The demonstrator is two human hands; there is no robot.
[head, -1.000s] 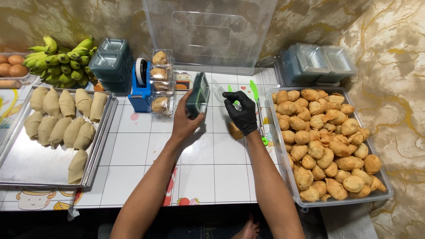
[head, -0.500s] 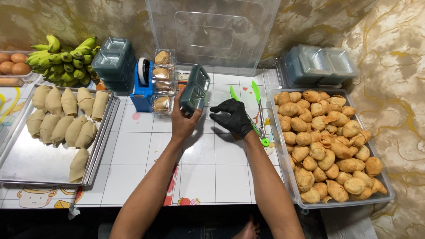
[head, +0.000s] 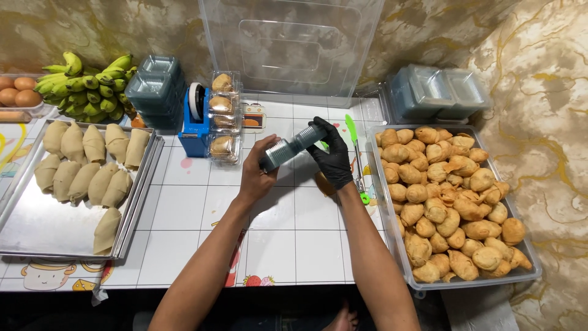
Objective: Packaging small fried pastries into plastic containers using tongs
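My left hand [head: 257, 173] is bare and grips the lower end of a stack of clear plastic containers [head: 293, 146], held sideways above the white tiled table [head: 196, 208]. My right hand [head: 332, 154] wears a black glove and holds the upper end of the same stack. A fried pastry [head: 323, 184] lies on the table just under my right hand. Green tongs [head: 354, 153] lie beside it, to the right.
A clear bin [head: 392, 227] full of golden fried pastries sits on the right. A metal tray [head: 37, 227] with raw folded pastries is on the left. Behind stand packed clear boxes [head: 223, 116], a blue tape dispenser [head: 195, 122], bananas [head: 86, 86], eggs [head: 18, 91], container stacks [head: 438, 92] and a large clear lid [head: 291, 46].
The container stack has tipped from near upright to lying sideways. My gloved right hand moved from beside it onto its upper end.
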